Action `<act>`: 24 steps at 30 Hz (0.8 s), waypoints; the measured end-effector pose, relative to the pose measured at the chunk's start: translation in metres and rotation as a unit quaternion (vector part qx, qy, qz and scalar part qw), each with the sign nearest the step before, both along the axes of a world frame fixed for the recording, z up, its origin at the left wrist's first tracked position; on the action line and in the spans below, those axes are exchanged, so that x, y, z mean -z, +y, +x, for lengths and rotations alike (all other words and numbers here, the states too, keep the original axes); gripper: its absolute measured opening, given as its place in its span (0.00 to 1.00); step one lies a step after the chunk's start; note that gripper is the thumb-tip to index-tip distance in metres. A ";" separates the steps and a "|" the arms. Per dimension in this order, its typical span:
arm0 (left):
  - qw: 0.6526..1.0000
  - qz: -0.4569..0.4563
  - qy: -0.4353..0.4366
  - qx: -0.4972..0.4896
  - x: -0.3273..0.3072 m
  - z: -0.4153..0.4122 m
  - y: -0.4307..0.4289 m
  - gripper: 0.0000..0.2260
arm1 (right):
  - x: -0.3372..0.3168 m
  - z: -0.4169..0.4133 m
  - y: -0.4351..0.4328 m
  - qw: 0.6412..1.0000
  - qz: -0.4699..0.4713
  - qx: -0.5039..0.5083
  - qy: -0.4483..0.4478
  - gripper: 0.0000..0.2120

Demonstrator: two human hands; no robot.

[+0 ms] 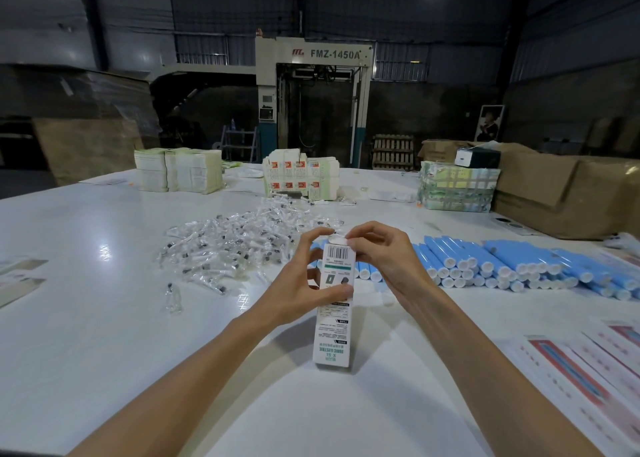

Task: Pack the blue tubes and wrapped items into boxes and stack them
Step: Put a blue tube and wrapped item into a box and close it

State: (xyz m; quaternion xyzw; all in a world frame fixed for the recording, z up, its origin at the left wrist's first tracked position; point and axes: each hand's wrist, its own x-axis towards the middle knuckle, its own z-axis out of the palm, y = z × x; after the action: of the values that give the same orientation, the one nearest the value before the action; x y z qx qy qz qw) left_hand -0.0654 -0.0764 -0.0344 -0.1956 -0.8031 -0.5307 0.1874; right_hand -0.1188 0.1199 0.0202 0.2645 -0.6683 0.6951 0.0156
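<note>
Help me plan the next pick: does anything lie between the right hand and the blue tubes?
Nothing visible does: the blue tubes lie on the white table beside and beyond the right hand, with no object between. That hand is busy, though; it pinches the top flap of the white box that the left hand holds.

We log the box (334,304) over the bench (104,335) near-middle. Wrapped items (235,245) heap behind it, leftward; tubes (502,266) lie in rows toward the right edge. Flat stacks (178,169) line the far edge; cartons (554,193) sit at the far right corner.
</note>
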 end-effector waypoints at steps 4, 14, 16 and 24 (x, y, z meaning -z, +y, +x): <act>1.000 -0.008 0.001 0.002 -0.001 0.001 -0.001 0.42 | 0.002 0.000 0.003 1.000 0.007 -0.024 0.015 0.01; 1.000 0.029 -0.006 0.009 -0.003 0.003 0.003 0.36 | 0.009 0.008 -0.001 0.998 -0.041 -0.044 -0.017 0.04; 1.000 0.028 -0.007 0.011 -0.003 0.003 0.002 0.36 | 0.008 0.012 -0.002 0.999 -0.031 -0.028 0.004 0.04; 0.999 0.012 -0.024 0.028 -0.005 0.005 0.003 0.42 | 0.002 0.015 -0.010 0.998 -0.034 0.017 -0.049 0.02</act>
State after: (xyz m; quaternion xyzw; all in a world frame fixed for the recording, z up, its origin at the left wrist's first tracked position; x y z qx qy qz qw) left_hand -0.0608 -0.0738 -0.0289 -0.2027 -0.7952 -0.5499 0.1556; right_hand -0.1041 0.1104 0.0185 0.2182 -0.6485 0.7293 0.0040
